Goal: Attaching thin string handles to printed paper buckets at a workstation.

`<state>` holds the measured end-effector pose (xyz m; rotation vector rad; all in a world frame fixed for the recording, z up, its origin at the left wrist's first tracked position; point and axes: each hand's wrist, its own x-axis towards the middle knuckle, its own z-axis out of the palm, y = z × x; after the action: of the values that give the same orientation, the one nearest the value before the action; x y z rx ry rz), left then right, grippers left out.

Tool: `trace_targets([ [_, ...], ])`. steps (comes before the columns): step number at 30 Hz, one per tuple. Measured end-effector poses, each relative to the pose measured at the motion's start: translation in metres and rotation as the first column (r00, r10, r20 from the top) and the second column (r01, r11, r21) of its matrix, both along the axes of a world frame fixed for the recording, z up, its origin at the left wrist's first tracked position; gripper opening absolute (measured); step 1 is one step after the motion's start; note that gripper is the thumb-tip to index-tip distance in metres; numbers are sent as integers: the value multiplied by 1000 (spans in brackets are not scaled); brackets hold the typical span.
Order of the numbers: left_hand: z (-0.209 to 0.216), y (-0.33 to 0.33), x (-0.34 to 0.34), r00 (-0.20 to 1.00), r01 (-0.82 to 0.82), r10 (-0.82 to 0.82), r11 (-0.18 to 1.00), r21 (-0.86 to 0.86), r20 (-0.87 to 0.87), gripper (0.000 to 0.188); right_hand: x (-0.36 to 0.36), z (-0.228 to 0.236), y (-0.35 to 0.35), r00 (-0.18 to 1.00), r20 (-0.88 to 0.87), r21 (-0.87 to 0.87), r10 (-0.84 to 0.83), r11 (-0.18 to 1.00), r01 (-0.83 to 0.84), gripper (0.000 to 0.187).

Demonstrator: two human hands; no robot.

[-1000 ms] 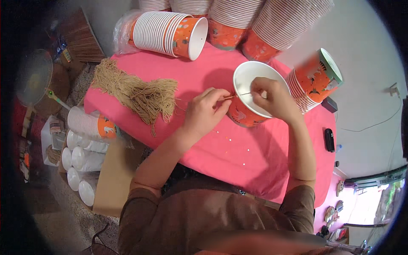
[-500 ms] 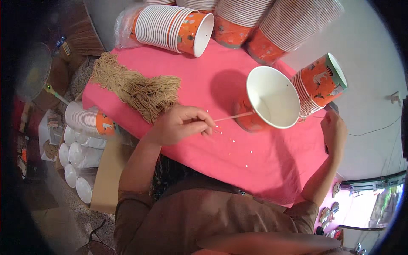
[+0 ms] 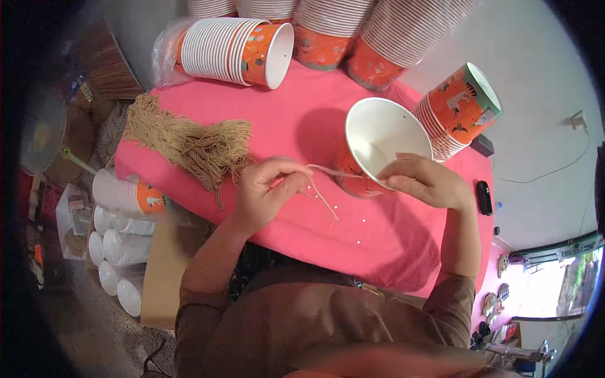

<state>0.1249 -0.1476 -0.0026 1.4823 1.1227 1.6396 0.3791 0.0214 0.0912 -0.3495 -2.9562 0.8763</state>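
Back from beyond the table's far edge, the right hand (image 3: 423, 181) had returned to the orange paper cup (image 3: 378, 148), which half a second earlier stood alone with only the string leading to it. The tan string (image 3: 322, 189) ran from the cup's near rim toward the left hand (image 3: 265, 192), whose fingers (image 3: 291, 181) pinched it, a loose end trailing past them toward the person. The right hand's fingers lay curled against the cup's near side, pressed together; whether they also gripped the string could not be told.

Thin, limp and light, the string would likely slip unless pinched close to its end, while the cup looked light, easily crushed, and best held gently by its wall.

Left of the cup lay a bundle of tan strings (image 3: 189, 142) on the pink table (image 3: 391, 246). Behind the cup lay a sleeve of stacked cups (image 3: 233, 51), and to its right leaned another stack (image 3: 460, 110). Small white specks (image 3: 362, 222) dotted the cloth nearer the person.
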Motion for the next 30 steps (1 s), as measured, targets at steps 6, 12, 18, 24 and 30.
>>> trace_targets([
  [6, -4, 4, 2, 983, -184, 182, 976, 120, 29, 10, -8, 4, -18, 998, 5, -172, -57, 983, 57, 20],
  [12, 11, -3, -3, 863, 70, -87, 996, 53, 498, 14, -24, -3, -20, 955, -51, -316, -292, 912, 262, 14],
  [18, 34, -13, -13, 862, 56, -191, 956, 287, 469, 11, -25, -11, -14, 933, -83, -364, -349, 883, 298, 14],
  [24, 19, -9, -5, 812, 106, -144, 989, 99, 566, 10, -20, -16, -6, 922, -169, -461, -348, 855, 238, 12],
  [30, 5, 31, 30, 985, -130, 133, 991, -33, 107, 16, -23, 26, -24, 934, -255, -266, -250, 947, 181, 7],
])
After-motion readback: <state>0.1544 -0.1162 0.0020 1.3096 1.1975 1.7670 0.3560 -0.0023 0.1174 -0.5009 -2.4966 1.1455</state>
